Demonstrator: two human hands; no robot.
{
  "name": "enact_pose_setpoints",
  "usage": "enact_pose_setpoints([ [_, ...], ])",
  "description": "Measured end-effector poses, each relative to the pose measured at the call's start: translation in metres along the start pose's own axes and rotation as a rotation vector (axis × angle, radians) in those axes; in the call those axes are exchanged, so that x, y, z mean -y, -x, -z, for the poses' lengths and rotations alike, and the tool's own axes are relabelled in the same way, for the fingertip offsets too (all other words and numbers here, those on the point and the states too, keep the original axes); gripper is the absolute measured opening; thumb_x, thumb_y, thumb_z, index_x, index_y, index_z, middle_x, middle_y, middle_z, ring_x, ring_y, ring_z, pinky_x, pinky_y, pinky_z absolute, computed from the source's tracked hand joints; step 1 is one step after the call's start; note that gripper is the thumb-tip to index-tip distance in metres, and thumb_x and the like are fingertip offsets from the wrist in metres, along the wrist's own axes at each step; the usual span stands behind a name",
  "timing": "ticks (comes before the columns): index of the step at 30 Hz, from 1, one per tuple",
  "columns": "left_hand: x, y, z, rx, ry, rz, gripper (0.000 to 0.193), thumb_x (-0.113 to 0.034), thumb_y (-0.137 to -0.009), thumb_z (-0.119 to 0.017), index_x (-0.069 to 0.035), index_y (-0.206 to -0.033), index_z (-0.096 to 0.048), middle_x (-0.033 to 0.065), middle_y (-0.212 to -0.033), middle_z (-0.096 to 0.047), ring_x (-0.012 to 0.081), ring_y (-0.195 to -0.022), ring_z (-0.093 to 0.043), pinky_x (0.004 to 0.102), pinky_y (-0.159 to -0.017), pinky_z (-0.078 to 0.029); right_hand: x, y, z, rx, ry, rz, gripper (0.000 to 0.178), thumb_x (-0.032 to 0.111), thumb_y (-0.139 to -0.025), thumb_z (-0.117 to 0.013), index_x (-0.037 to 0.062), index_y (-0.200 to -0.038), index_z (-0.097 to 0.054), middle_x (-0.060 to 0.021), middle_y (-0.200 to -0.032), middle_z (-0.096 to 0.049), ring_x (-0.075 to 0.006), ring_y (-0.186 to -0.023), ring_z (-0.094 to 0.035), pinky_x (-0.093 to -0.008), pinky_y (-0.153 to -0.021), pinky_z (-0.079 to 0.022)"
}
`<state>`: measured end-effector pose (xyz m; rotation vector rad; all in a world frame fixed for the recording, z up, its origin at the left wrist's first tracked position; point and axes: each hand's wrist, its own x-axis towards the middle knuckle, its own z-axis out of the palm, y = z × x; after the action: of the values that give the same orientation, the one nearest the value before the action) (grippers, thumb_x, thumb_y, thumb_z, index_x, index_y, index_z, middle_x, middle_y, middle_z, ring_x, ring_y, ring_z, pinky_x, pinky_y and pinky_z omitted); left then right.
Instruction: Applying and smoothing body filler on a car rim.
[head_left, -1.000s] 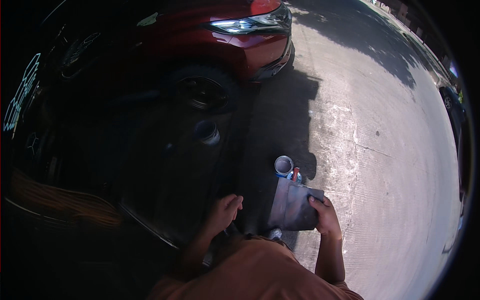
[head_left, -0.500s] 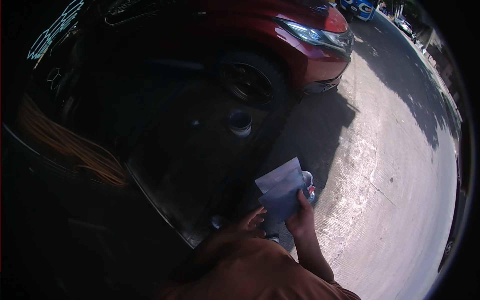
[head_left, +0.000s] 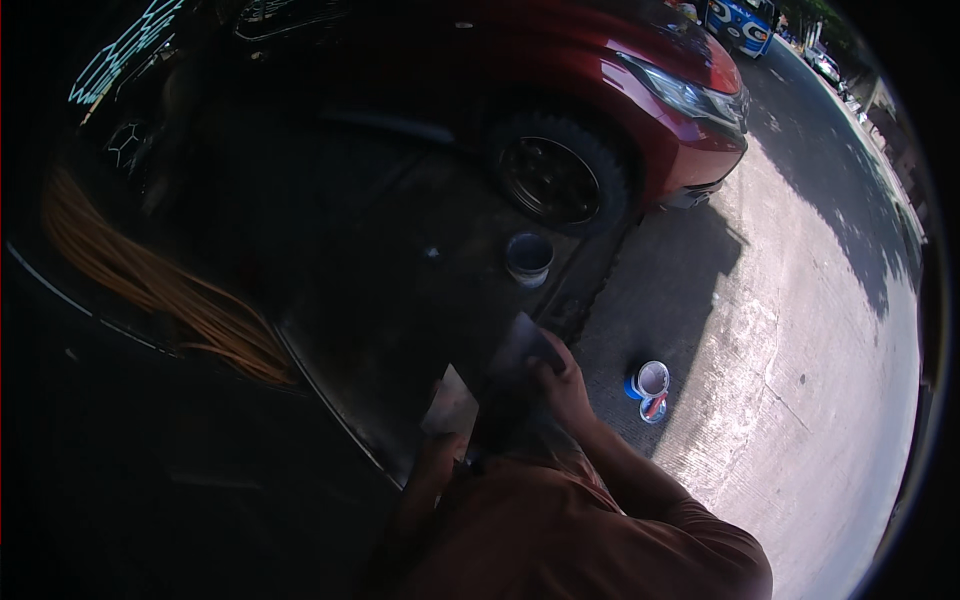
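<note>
Low in the middle, my left hand [head_left: 441, 452] is closed on a pale, paper-like sheet [head_left: 455, 404] with straight edges, held tilted. To its right and a little farther off, my right hand [head_left: 564, 388] grips a darker grey sheet [head_left: 517, 343], smeared by motion. The thumb lies over this sheet's near side. A gap separates the two sheets. Shadow hides most of the left fingers. Beyond my hands, an open bucket [head_left: 529, 262] stands on the ground. To the right is an open blue-and-white tub [head_left: 653, 378] with a lid [head_left: 653, 408] beside it, something red on it.
A red car [head_left: 660, 120] stands ahead, its front wheel [head_left: 550, 180] just past the bucket. An orange bundle of cord-like strands [head_left: 160, 280] hangs at the left, near a dark curved edge [head_left: 330, 430]. Sunlit concrete [head_left: 800, 400] stretches along the right.
Both sheets were together in my right hand, with the left hand's fingers beside them. Now each hand holds one, and the hands have moved apart. The view has shifted, uncovering the blue-and-white tub.
</note>
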<state>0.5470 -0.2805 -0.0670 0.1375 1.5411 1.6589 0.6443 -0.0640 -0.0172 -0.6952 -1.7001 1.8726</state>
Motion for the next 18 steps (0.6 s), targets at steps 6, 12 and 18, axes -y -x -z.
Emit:
enact_pose_setpoints([
  [6,-0.011,-0.014,0.037,0.324,0.511,-0.095,0.044,-0.022,-0.089,-0.059,0.002,-0.125,-0.054,0.0153,-0.121,-0.059,0.0254,-0.112,-0.057,0.0363,-0.097,-0.047,0.03,0.029,-0.113,0.753,0.468,0.821,0.037,0.009,-0.089,-0.058,0.0062,-0.126,-0.059,-0.0118,-0.13,-0.058,-0.0305,-0.119,-0.056,-0.0394,-0.1,-0.048],
  [12,-0.012,-0.053,0.1,1.145,1.799,0.333,0.064,-0.044,-0.096,-0.055,0.0,-0.139,-0.041,0.019,-0.129,-0.052,0.0278,-0.115,-0.055,0.037,-0.096,-0.048,-0.005,-0.002,-0.158,0.854,0.457,0.801,0.047,0.016,-0.084,-0.06,0.0053,-0.13,-0.054,-0.011,-0.134,-0.055,-0.028,-0.128,-0.051,-0.0411,-0.103,-0.046],
  [18,-0.042,-0.084,0.131,0.489,1.804,0.231,0.051,-0.038,-0.098,-0.054,-0.003,-0.135,-0.044,0.0133,-0.126,-0.052,0.0198,-0.116,-0.054,0.0346,-0.097,-0.047,-0.013,-0.07,-0.2,0.708,0.411,0.355,0.051,0.023,-0.084,-0.064,0.0047,-0.13,-0.052,-0.0127,-0.132,-0.056,-0.0304,-0.124,-0.053,-0.044,-0.1,-0.046],
])
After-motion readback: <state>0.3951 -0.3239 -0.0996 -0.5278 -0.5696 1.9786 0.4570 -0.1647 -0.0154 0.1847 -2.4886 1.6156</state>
